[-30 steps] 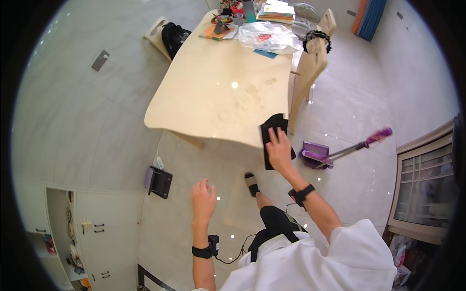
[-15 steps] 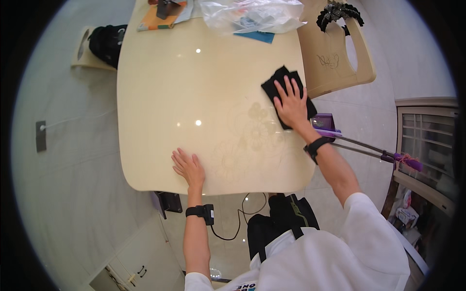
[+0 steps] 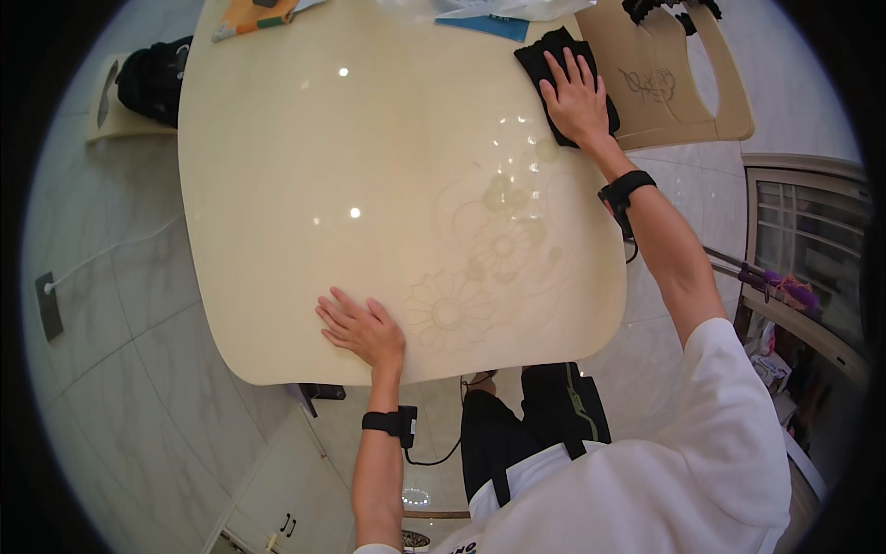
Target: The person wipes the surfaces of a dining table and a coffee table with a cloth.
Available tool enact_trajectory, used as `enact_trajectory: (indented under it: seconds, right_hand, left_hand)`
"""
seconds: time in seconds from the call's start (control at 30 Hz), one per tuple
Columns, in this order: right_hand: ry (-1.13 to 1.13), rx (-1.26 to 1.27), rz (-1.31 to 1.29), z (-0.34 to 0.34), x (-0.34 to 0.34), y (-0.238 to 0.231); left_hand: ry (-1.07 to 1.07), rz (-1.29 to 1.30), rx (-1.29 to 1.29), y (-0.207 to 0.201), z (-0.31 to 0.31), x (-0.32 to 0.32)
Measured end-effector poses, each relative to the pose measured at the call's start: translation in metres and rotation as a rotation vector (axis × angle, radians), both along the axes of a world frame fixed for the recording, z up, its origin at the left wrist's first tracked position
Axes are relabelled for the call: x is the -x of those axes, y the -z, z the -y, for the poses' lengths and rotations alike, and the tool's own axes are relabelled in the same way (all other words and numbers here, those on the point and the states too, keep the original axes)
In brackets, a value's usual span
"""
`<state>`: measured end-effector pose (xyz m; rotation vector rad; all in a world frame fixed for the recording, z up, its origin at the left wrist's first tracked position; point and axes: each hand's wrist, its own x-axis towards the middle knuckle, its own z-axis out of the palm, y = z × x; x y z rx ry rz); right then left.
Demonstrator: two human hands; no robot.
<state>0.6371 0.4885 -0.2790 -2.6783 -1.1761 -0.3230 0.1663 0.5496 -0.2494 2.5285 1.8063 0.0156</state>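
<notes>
Hands both palm-down. R hand (image 3: 580, 106) lies w/ fingers spread on a folded black cloth (image 3: 537, 66), pressing from above, not gripping round it. L hand (image 3: 367, 334) holds nothing, fingers loosely fanned on the desk (image 3: 277, 249) nr its close edge. Cloth is toward the far R of the desk, at the edge (poss. a bit over, can't tell), just beside the R chair (image 3: 637, 92).

Handling tips, imo: even pressure thru the whole palm, corners flat so none folds under, L hand as brace, steady overlapping strokes. Watch the edge, cloth could slip off. Flower pattern (image 3: 449, 311) btwn the hands & R near corner has fine lines, prob. needs firmer pressure.

Farther out: blue flat item (image 3: 484, 28) & clear plastic bag (image 3: 526, 9) nr the cloth, so mind not to snag them; orange booklet (image 3: 254, 18) far L; black backpack (image 3: 152, 83) on L chair (image 3: 103, 106).
</notes>
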Motion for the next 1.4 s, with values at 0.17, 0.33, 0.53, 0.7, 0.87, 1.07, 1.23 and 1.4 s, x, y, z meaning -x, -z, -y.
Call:
enact_trajectory:
  seconds: [0.17,0.33,0.53,0.7,0.87,1.07,1.23,1.4]
  right_hand:
    - [-0.01,0.055,0.024,0.032,0.057,-0.009]
    - [-0.042,0.094,-0.053,0.074,0.164,-0.029]
    - [-0.093,0.115,-0.195,0.089,0.338,-0.049]
    - [-0.157,0.092,-0.33,0.082,0.46,-0.054]
    - [-0.207,0.057,-0.35,0.062,0.521,-0.054]
    - [-0.155,0.066,-0.367,0.06,0.443,-0.063]
    - [0.008,0.087,-0.266,0.057,0.33,-0.052]
    - [0.139,0.03,-0.088,0.052,0.181,-0.018]
  left_hand:
    - [0.022,0.02,-0.022,0.001,0.0,-0.001]
    - [0.035,0.047,-0.038,0.005,0.003,-0.009]
    - [0.052,0.132,-0.031,0.014,-0.004,0.003]
    - [0.144,0.684,0.243,0.011,-0.022,0.048]
    - [0.105,0.393,-0.018,0.016,-0.114,0.122]
    - [-0.068,0.078,-0.17,0.02,-0.174,0.153]
    - [-0.059,0.037,-0.129,0.006,-0.169,0.145]
    - [-0.052,0.055,-0.109,0.009,-0.164,0.149]
